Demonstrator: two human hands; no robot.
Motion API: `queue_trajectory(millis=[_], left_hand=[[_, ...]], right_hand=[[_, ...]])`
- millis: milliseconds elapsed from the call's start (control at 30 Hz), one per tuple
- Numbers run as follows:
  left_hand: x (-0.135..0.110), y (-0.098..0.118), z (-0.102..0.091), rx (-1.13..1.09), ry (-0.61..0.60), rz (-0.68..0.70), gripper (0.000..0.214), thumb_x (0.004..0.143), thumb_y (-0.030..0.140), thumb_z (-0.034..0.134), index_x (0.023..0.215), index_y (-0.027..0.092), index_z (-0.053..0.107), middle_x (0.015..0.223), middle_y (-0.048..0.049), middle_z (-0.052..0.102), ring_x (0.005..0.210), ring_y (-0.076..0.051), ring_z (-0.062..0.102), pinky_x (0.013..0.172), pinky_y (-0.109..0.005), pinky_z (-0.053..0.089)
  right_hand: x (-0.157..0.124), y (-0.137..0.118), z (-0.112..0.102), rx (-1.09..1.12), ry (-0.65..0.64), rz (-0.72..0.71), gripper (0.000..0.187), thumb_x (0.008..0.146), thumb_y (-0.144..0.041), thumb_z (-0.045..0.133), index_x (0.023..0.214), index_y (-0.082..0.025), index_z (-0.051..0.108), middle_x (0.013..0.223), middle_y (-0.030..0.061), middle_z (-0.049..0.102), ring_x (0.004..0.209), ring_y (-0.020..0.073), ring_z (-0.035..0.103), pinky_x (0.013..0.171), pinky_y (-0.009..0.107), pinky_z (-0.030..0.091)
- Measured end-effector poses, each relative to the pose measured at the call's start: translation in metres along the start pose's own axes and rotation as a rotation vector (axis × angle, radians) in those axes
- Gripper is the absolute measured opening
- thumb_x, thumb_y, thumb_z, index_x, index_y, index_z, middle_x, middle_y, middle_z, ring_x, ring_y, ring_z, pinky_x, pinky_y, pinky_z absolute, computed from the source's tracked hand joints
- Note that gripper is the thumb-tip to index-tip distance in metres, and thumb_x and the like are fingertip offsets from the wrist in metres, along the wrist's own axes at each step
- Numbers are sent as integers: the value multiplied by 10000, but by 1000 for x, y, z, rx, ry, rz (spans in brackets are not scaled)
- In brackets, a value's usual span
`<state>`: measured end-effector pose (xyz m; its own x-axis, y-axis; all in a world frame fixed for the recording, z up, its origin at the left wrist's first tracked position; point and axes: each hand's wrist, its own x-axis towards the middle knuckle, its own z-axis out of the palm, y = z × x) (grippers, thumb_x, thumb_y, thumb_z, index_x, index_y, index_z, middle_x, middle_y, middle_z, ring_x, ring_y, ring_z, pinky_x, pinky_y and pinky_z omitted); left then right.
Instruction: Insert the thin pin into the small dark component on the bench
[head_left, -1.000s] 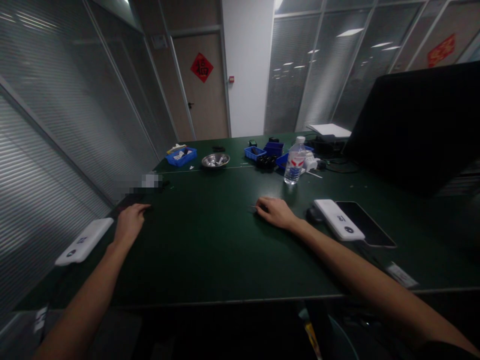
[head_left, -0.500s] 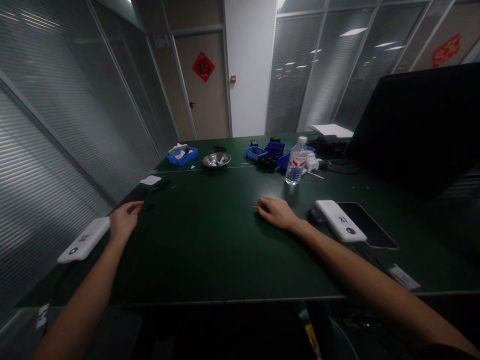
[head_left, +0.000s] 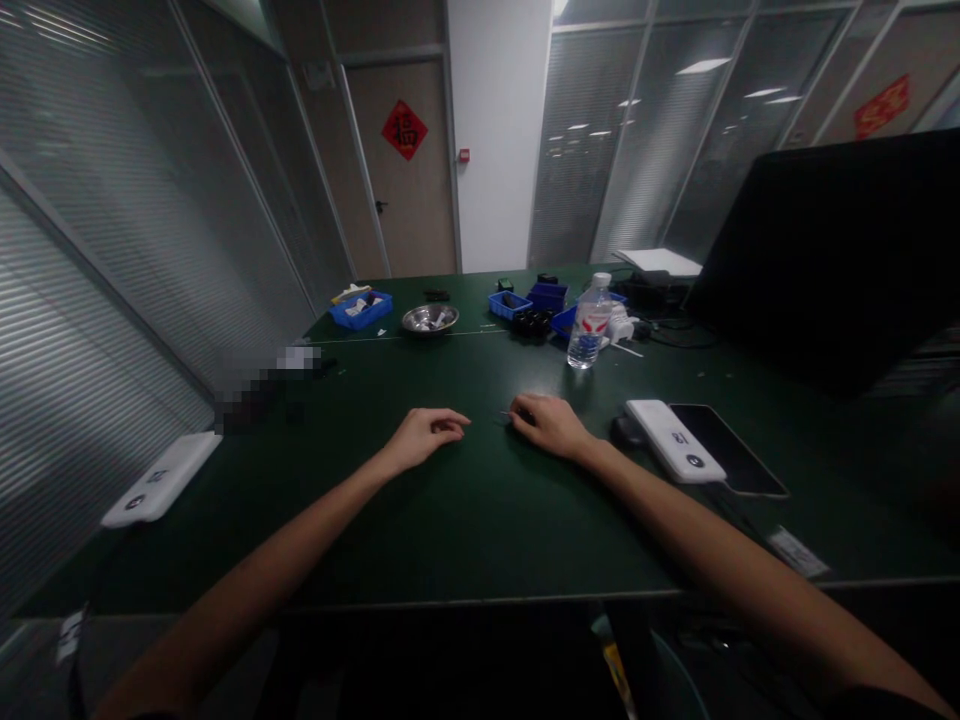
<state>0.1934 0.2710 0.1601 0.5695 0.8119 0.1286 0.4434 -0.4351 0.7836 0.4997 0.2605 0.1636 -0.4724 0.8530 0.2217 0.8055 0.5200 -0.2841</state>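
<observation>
Progress looks partial to me: my right hand (head_left: 551,425) seems to pinch a thin piece (head_left: 504,413) over the green table (head_left: 420,545), not yet let go, while my left hand (head_left: 424,437), nearby, is half-uncurled and apparently empty.

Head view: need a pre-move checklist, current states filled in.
1. Left hand carries nothing: ok, no item visible in it.
2. Right hand has a firm hold on the thin piece at its fingertips: cannot tell, too small.
3. Hands apart: ok, visible gap.
4. Water bottle upright and capped: ok.
5. Space beside right forearm unobstructed: not ok, white device and phone lie there.
</observation>
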Motion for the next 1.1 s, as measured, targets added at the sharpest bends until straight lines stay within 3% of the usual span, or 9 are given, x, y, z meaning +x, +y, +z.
queue_trajectory(millis=[67, 167, 333, 567, 800, 967, 1100], left_hand=[[9, -1, 14, 26, 6, 21, 306, 901, 360, 678, 1187, 276, 748, 1055, -61, 747, 923, -204, 678, 808, -357, 516], [11, -13, 18, 44, 68, 14, 371, 882, 371, 705, 1240, 276, 724, 1102, -72, 716, 896, -201, 645, 782, -361, 506], [0, -18, 3, 9, 86, 27, 345, 945, 311, 615, 1280, 278, 691, 1217, -92, 678, 1029, -205, 642, 895, -370, 518], [-6, -15, -1, 74, 102, 36, 322, 971, 269, 554, 1260, 267, 694, 1171, -83, 697, 1031, -220, 650, 895, -397, 539], [-2, -21, -16, 64, 237, 30, 315, 961, 219, 528, 1211, 269, 713, 1187, -90, 688, 1055, -228, 648, 930, -422, 533], [-9, -18, -23, 196, 76, 7, 262, 926, 384, 645, 1132, 262, 752, 1148, -76, 675, 1022, -240, 629, 862, -392, 529], [-11, -15, -22, 273, 24, 87, 272, 973, 418, 582, 1091, 254, 764, 1155, -83, 653, 1083, -249, 602, 910, -404, 503]], right_hand=[[0, 0, 0, -2, -5, 0, 198, 1020, -350, 514, 1068, -219, 655, 1020, 52, 703, 832, 174, 632, 719, 270, 393], [1, 0, 0, 2, -14, 3, 203, 1023, -351, 508, 1074, -219, 653, 1025, 56, 704, 843, 178, 635, 721, 272, 397], [1, 1, 1, 9, -5, -2, 200, 1020, -353, 514, 1079, -222, 653, 1025, 52, 706, 848, 182, 638, 726, 275, 406], [1, 1, 1, 1, -11, 2, 196, 1018, -347, 516, 1069, -221, 657, 1034, 56, 710, 863, 188, 645, 739, 282, 412], [1, 1, -1, 23, -20, -7, 209, 1021, -363, 515, 1091, -226, 657, 1039, 54, 710, 850, 186, 646, 733, 279, 428], [0, 0, -1, 17, -6, -12, 205, 1020, -356, 515, 1084, -221, 655, 1027, 58, 708, 845, 186, 642, 724, 280, 420], [1, 0, -1, 19, -14, -8, 215, 1020, -366, 510, 1076, -217, 655, 1028, 59, 706, 829, 183, 637, 714, 278, 414]])
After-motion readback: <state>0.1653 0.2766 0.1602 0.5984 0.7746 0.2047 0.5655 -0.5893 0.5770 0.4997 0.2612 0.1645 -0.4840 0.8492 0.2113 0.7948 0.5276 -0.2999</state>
